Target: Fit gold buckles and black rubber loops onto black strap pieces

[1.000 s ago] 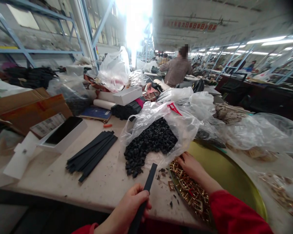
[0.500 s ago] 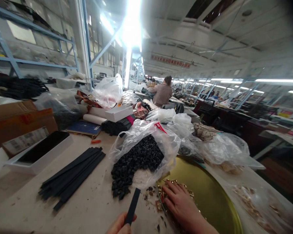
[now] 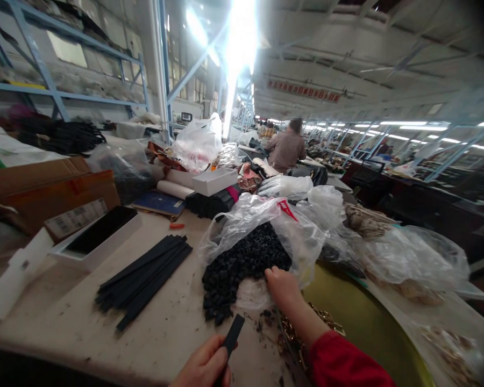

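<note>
My left hand [image 3: 205,367] is closed around a flat black strap [image 3: 231,334] at the bottom edge, the strap's end pointing up and away. My right hand [image 3: 281,285] reaches forward, its fingers curled down into the heap of small black loops [image 3: 242,262] that spills from a clear plastic bag [image 3: 262,220]. What the fingers hold, if anything, is hidden. Under my right forearm lies a pile of gold metal buckles [image 3: 296,336] on a round brass-coloured tray [image 3: 363,317].
A stack of long black straps [image 3: 143,277] lies left on the table, beside an open white box [image 3: 94,239] and cardboard boxes [image 3: 44,188]. Clear bags [image 3: 403,252] crowd the right. Blue shelving [image 3: 60,86] stands far left. A person [image 3: 287,148] works further down the table.
My right hand has left the gold buckles and moved forward to the black loops. The left hand still holds the strap. The camera has tilted up and back down.
</note>
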Demonstrator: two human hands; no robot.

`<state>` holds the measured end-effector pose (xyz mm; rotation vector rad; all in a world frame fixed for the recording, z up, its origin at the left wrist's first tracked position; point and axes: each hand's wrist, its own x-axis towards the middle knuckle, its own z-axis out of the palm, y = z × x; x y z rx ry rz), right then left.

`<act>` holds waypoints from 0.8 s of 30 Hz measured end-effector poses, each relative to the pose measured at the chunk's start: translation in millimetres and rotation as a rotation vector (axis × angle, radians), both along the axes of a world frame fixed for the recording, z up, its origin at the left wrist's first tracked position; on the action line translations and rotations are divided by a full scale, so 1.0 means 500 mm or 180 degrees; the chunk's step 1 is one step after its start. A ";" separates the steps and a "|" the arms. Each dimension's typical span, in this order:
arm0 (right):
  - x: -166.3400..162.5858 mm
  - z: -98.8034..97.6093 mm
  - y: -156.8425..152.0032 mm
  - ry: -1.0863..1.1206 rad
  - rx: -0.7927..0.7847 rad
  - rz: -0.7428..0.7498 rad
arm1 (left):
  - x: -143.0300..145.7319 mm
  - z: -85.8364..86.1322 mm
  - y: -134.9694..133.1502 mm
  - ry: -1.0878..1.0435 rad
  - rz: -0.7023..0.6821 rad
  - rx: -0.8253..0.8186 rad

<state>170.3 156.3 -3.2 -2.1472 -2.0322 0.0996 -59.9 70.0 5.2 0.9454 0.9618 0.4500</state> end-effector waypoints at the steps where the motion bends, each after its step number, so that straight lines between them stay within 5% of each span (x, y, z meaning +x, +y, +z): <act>1: 0.005 0.001 -0.003 0.0169 -0.0038 0.0007 | 0.003 0.001 0.000 0.0005 -0.0024 -0.0069; 8: -0.036 0.028 -0.101 0.1903 -0.0305 -0.0047 | 0.016 0.014 -0.009 -0.0073 -0.0048 -0.0060; 10: -0.072 0.023 -0.161 0.2557 -0.0410 -0.0138 | 0.016 0.018 -0.016 0.0123 -0.0059 0.0447; 15: -0.126 0.003 -0.271 0.5763 -0.0679 -0.1137 | 0.004 0.034 -0.039 0.1101 -0.0254 0.1819; 21: -0.135 0.003 -0.325 0.4906 -0.0378 -0.0567 | -0.019 0.048 -0.071 0.1480 -0.0924 0.2174; 24: -0.160 -0.016 -0.343 0.5271 -0.0543 -0.0496 | -0.021 0.038 -0.085 0.1278 -0.0936 0.2072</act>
